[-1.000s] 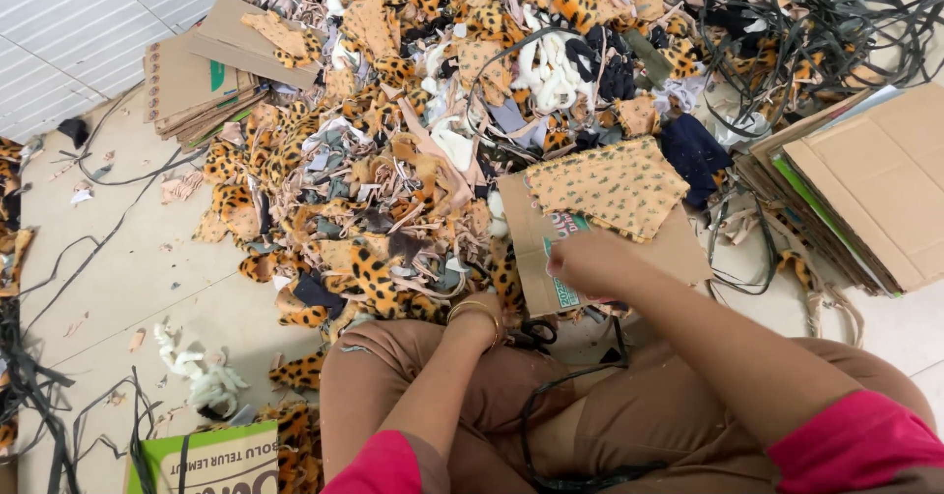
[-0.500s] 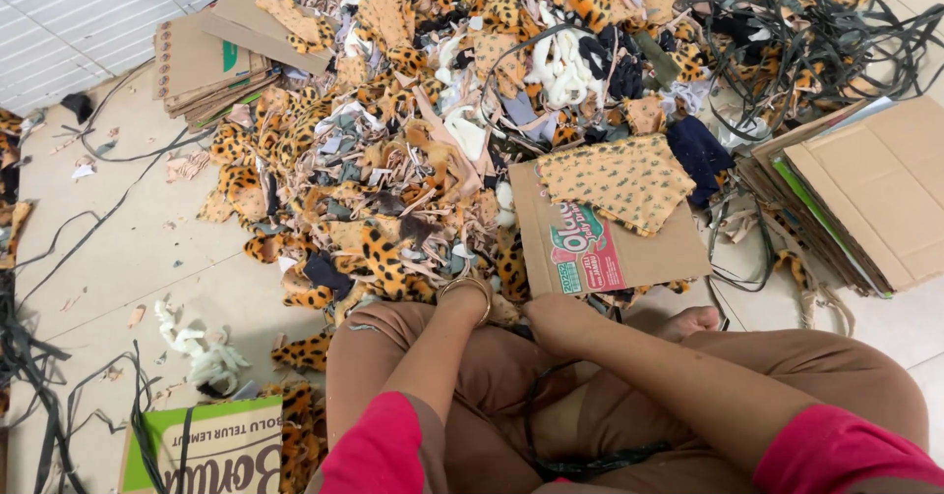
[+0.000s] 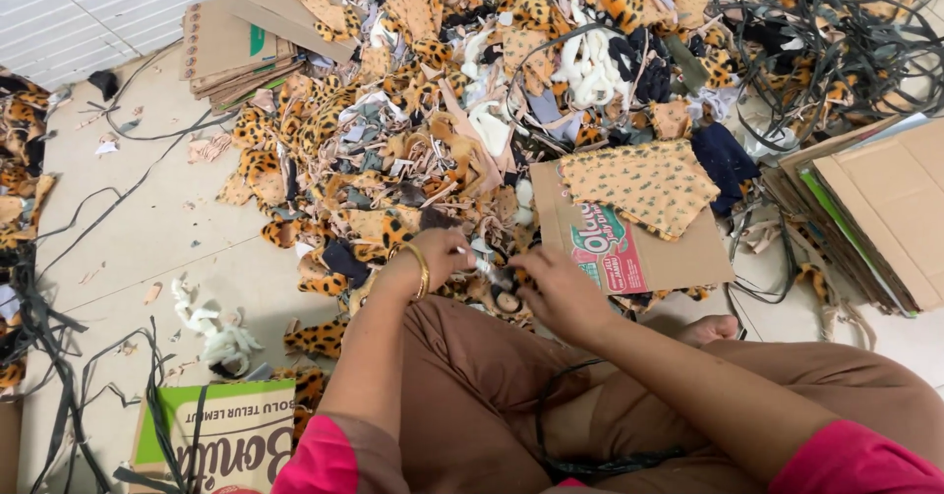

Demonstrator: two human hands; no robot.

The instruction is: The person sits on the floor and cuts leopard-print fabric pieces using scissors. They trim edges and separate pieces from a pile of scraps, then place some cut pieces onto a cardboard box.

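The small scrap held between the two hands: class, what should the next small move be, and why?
Probably draw the small scrap clear toward the lap: both the left hand and the right hand pinch it at the edge of the leopard-print scrap pile.

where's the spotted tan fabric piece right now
In the head view, the spotted tan fabric piece lies right of centre on a flat cardboard sheet, just beyond the right hand, beside the scrap pile.

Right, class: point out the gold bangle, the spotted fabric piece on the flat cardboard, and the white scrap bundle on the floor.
gold bangle (image 3: 422,270), head view, on its band at the left wrist.
spotted fabric piece (image 3: 644,184), head view, its middle.
white scrap bundle (image 3: 228,340), head view, its thickest clump.
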